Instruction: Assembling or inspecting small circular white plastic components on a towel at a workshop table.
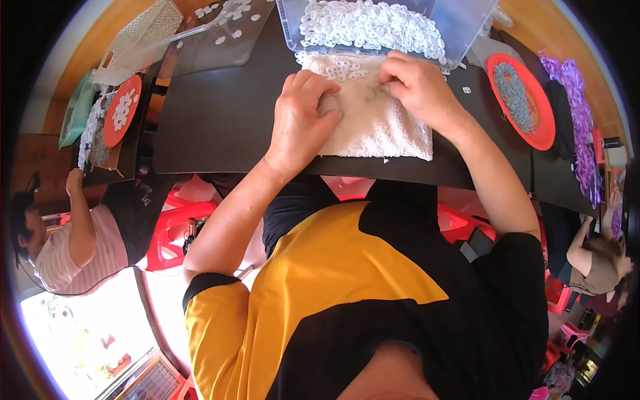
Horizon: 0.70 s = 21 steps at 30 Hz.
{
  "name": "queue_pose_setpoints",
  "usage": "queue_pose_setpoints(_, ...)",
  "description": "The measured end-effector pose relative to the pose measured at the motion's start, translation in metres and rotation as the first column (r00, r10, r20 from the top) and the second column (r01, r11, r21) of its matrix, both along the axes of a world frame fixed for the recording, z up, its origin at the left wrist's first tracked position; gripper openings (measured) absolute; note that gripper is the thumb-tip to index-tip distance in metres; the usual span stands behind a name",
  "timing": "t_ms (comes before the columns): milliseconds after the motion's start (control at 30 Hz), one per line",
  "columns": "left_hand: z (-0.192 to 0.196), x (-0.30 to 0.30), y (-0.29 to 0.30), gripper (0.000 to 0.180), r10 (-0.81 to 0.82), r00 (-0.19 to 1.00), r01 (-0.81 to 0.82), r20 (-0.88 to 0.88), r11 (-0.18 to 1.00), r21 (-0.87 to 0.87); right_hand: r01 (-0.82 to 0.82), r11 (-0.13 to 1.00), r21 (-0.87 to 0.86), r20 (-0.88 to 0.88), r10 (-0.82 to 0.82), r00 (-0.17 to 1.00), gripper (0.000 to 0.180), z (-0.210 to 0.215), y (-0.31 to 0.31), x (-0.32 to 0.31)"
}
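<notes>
A cream towel (393, 137) lies on the dark table in front of me. My left hand (303, 113) rests on its left side, fingers curled and thumb bent in. Something pale shows between that thumb and the fingers, too unclear to name. My right hand (420, 90) is over the towel's right side, with thumb and fingertips pinched together; whatever they hold is hidden. Several small white plastic pieces with holes (343, 69) lie on the towel between and beyond my hands. A few thin grey bits (373, 98) lie near my right fingertips.
Beyond the towel stands a clear bin (467, 30) heaped with white pieces. An orange-red plate (548, 123) of grey metal bits is at right, beside purple strands (583, 133). Another red plate (109, 133) and baskets (143, 40) are at left. People sit on both sides.
</notes>
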<state>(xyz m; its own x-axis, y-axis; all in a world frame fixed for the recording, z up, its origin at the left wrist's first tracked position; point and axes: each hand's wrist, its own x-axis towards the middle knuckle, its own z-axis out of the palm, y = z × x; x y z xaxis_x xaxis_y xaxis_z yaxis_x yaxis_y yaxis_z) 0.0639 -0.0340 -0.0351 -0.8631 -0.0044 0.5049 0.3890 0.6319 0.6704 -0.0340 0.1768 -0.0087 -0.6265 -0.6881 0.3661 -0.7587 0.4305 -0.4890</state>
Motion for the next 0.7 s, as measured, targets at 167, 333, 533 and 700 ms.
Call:
queue_pose_setpoints(167, -0.007, -0.009, 0.0, 0.025, 0.095, 0.994, -0.098, -0.06, 0.994, -0.043, -0.038, 0.999, 0.038, 0.053, 0.036, 0.998, 0.006, 0.001, -0.004, 0.002)
queue_pose_setpoints(333, -0.008, -0.017, -0.005, 0.019, 0.056, 0.996, -0.062, -0.064, 0.993, -0.103, -0.026, 1.0, -0.007, -0.055, 0.026, 0.998, 0.007, -0.011, 0.008, 0.018)
queue_pose_setpoints(533, -0.001, -0.029, -0.005, 0.016, 0.068, 0.997, -0.078, -0.042, 0.936, -0.343, -0.005, 0.993, -0.121, 0.088, 0.016, 0.996, 0.006, 0.006, -0.009, 0.023)
queue_pose_setpoints(700, 0.001, -0.03, -0.001, 0.009, 0.024, 0.997, -0.032, 0.071, 0.992, 0.12, -0.005, 0.986, -0.165, 0.204, 0.039, 0.978, 0.008, -0.005, -0.005, 0.014)
